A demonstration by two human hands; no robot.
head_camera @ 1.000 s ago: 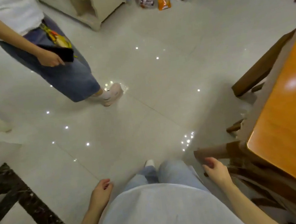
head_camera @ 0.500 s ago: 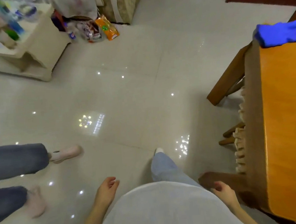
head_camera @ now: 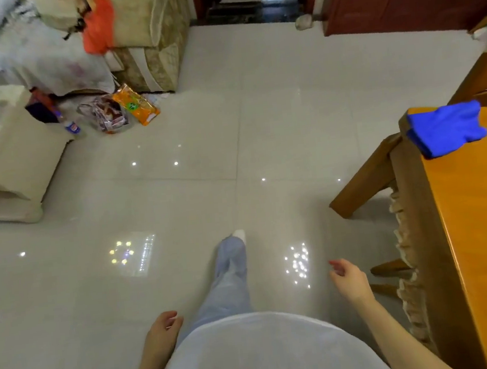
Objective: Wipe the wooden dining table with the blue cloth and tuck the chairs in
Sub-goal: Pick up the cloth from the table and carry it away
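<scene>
Glossy pale floor tiles (head_camera: 245, 130) spread wide; at three o'clock stood the wooden bench (head_camera: 482, 234), the blue cloth (head_camera: 445, 130) draped over its corner at two o'clock, handy for wiping. The person's left hand (head_camera: 161, 331) and right hand (head_camera: 348, 281) hung empty, fingers loosely curled, presumably free for the cloth.

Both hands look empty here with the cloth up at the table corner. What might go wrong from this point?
1. The blue cloth overhangs the corner edge of the wooden table; a clumsy grab by the right hand may drag it onto the floor.
2. A chair slants out from the table beside the walking path, so a step may catch it.
</scene>
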